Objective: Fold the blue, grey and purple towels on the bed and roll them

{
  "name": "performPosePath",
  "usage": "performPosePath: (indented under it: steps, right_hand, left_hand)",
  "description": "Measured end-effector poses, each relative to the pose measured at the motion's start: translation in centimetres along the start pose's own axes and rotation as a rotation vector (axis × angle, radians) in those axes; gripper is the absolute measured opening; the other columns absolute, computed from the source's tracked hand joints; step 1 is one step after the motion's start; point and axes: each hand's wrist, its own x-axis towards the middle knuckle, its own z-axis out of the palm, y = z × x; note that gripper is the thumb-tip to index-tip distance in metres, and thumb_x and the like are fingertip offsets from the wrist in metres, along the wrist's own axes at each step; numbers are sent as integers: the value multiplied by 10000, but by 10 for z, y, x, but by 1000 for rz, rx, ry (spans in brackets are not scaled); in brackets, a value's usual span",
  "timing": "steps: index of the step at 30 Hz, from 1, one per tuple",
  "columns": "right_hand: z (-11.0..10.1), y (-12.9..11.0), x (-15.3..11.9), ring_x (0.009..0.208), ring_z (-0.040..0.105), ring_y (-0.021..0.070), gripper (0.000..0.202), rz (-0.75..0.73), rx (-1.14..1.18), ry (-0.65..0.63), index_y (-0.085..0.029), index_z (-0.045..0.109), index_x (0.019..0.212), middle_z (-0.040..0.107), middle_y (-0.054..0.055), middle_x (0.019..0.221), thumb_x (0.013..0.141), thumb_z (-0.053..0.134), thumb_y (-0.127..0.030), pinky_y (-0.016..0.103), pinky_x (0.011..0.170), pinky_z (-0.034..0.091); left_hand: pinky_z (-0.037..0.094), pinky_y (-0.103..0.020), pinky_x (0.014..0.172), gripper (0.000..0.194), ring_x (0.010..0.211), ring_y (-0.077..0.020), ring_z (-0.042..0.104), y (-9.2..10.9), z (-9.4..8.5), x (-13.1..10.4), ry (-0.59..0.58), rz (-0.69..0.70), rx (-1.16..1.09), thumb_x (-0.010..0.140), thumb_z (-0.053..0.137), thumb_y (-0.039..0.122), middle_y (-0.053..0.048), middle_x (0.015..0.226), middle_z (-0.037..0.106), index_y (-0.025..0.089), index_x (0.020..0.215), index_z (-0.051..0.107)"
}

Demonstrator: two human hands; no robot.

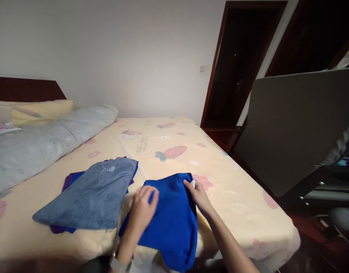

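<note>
A blue cloth (pixel 171 216) lies at the near edge of the bed, its lower part hanging over the side. My right hand (pixel 199 195) pinches its far right corner between thumb and fingers, beside a small white tag (pixel 193 184). Over the cloth's left side is my left hand (pixel 144 208), slightly blurred, its fingers loosely curved with a gap between thumb and fingers where blue shows through. To the left rests a grey-blue cloth (pixel 91 197) with pale lettering, on top of other blue and purple cloths (pixel 68 182) whose edges stick out.
The bed sheet (pixel 219 197) is pale yellow with carrot prints. A rolled grey quilt (pixel 57 129) and a yellow pillow (pixel 43 112) lie at the left by the dark headboard (pixel 26 89). A large grey panel (pixel 299 125) stands right of the bed, near a dark door (pixel 237 64).
</note>
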Motion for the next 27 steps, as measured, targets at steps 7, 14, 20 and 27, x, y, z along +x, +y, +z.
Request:
performPosePath:
  steps: [7, 14, 20, 27]
  right_hand:
    - [-36, 40, 8, 731, 646, 241, 387, 17, -520, 224, -167, 659, 1056, 699, 70, 821, 777, 602, -430, 327, 670, 479]
    - [-47, 19, 8, 853, 693, 255, 344, -130, -504, 192, -215, 708, 1104, 746, 76, 969, 875, 526, -397, 370, 795, 525]
    - [-50, 4, 11, 1030, 668, 299, 319, -215, -292, 208, -262, 735, 1147, 724, 51, 1139, 892, 577, -370, 443, 986, 482]
    - [-43, -27, 5, 1070, 627, 253, 332, -380, -266, 274, -286, 695, 1222, 673, 66, 1217, 939, 534, -353, 361, 872, 526]
  left_hand:
    - [470, -373, 1003, 442, 1156, -281, 641, -97, 38, 34, -56, -330, 62, 864, 553, 452, -150, 1190, 716, 159, 1178, 661]
    - [519, -323, 912, 405, 1036, -261, 696, -93, 39, 59, -103, -302, -9, 796, 610, 475, -112, 1112, 754, 176, 1056, 697]
    - [524, -273, 710, 456, 775, -198, 674, -84, 12, 53, 9, -287, -45, 844, 515, 587, -73, 929, 716, 172, 980, 649]
    - [502, -237, 686, 299, 722, -148, 604, -25, -38, 37, 230, -154, -198, 803, 630, 481, -17, 859, 666, 193, 875, 659]
